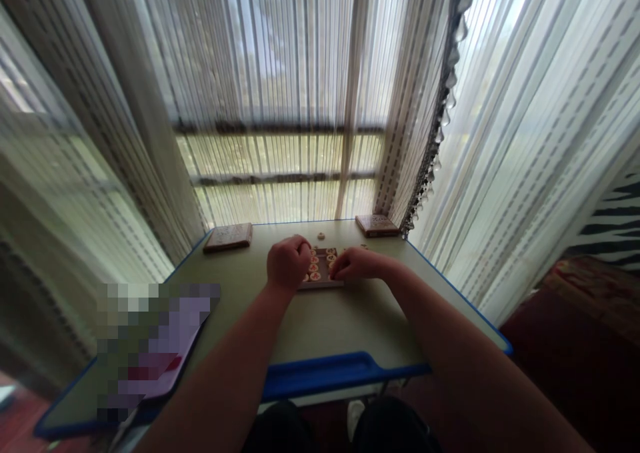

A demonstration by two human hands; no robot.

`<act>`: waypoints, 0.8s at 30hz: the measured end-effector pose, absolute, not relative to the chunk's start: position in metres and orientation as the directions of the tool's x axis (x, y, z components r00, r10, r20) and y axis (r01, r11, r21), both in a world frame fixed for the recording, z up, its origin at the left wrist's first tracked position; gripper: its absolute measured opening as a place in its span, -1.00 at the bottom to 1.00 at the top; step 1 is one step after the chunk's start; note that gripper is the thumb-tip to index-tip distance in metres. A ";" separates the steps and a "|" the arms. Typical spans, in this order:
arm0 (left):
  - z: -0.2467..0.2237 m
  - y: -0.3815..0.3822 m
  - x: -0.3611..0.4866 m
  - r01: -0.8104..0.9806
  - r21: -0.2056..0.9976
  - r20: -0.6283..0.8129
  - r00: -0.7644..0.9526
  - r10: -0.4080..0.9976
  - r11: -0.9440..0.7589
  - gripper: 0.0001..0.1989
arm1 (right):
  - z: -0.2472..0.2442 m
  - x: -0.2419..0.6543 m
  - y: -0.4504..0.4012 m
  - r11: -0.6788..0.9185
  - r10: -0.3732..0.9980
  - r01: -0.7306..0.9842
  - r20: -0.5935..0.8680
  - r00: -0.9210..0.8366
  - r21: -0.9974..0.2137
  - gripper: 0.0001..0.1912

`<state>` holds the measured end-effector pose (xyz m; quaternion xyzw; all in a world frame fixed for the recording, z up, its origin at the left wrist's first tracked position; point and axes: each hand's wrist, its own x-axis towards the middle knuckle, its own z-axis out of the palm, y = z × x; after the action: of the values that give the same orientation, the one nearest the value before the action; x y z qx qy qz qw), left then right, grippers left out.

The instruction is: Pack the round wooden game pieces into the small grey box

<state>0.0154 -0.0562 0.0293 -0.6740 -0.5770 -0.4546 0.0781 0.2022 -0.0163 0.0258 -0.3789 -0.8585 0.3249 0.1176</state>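
A small shallow box [323, 284] lies at the middle of the table, its near wall facing me. Round Chinese chess pieces [315, 267] with red characters stand in a column on its left side, and more pieces [331, 252] line its right side. My left hand [289, 263] is curled closed at the box's left edge; whatever its fingers hold is hidden. Over the right column, my right hand [357, 263] reaches in with bent fingers, its fingertips closed at a piece that they largely cover. One loose piece [321, 236] lies on the table beyond the box.
The pale table [310, 326] has a blue rim. Flat brown boxes lie at its far left [229, 237] and far right [377, 225]. A purple, partly pixelated flat object [183, 326] rests at the left. Sheer curtains [280, 93] hang behind; a dark red piece of furniture [565, 306] stands right.
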 end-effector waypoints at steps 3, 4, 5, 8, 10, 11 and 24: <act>0.029 -0.056 0.014 0.855 0.409 0.708 -0.078 0.702 -0.318 -0.74 | 0.027 0.202 -0.018 0.496 0.742 0.588 -0.039 -0.669 -0.639 -0.76; 0.029 -0.056 0.014 0.859 0.402 0.711 -0.073 0.700 -0.318 -0.74 | 0.028 0.201 -0.019 0.501 0.746 0.588 -0.027 -0.665 -0.635 -0.76; 0.029 -0.056 0.014 0.863 0.392 0.713 -0.065 0.699 -0.320 -0.74 | 0.028 0.201 -0.020 0.511 0.748 0.584 -0.010 -0.664 -0.631 -0.75; 0.030 -0.057 0.015 0.873 0.367 0.708 -0.037 0.705 -0.322 -0.73 | 0.026 0.199 -0.021 0.544 0.743 0.566 0.042 -0.668 -0.620 -0.72; 0.030 -0.057 0.016 0.877 0.360 0.701 -0.027 0.713 -0.320 -0.73 | 0.024 0.198 -0.020 0.551 0.740 0.564 0.048 -0.671 -0.615 -0.72; 0.030 -0.057 0.016 0.878 0.356 0.700 -0.025 0.714 -0.319 -0.73 | 0.023 0.198 -0.020 0.549 0.740 0.569 0.040 -0.671 -0.612 -0.73; 0.028 -0.056 0.016 0.898 0.309 0.718 -0.005 0.696 -0.313 -0.74 | 0.025 0.202 -0.018 0.526 0.764 0.604 0.021 -0.645 -0.599 -0.76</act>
<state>0.0159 -0.0556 0.0280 -0.6950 -0.5735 -0.4164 0.1212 0.2020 -0.0185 0.0250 -0.3968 -0.8619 0.2822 0.1419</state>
